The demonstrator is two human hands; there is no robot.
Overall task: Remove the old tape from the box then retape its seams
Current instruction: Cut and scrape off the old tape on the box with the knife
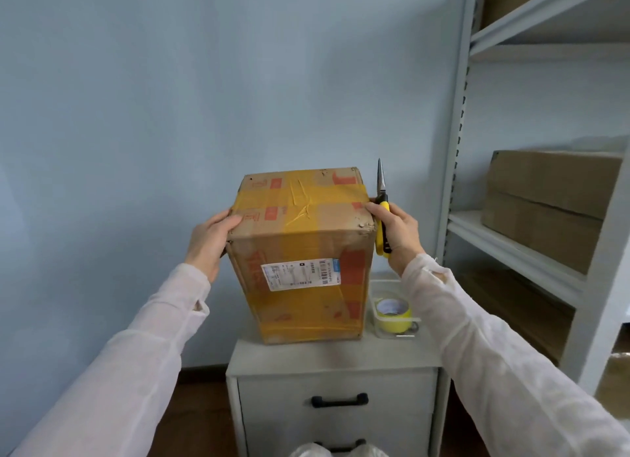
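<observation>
Both raised: left hand (209,240) grips box (300,269) — right (400,233) (scissors (384,207)).

Pale blue wall (170,92) fills 9 to 1 o'clock, in soft even light. Grey metal shelf rack (455,132) at 3 o'clock, brown cartons (552,184) on its shelves. Low grey drawer cabinet (306,357) at 6 o'clock, black handle (339,400) on the top drawer. Dark wood floor (201,409) at 7 o'clock, beside the cabinet.
</observation>
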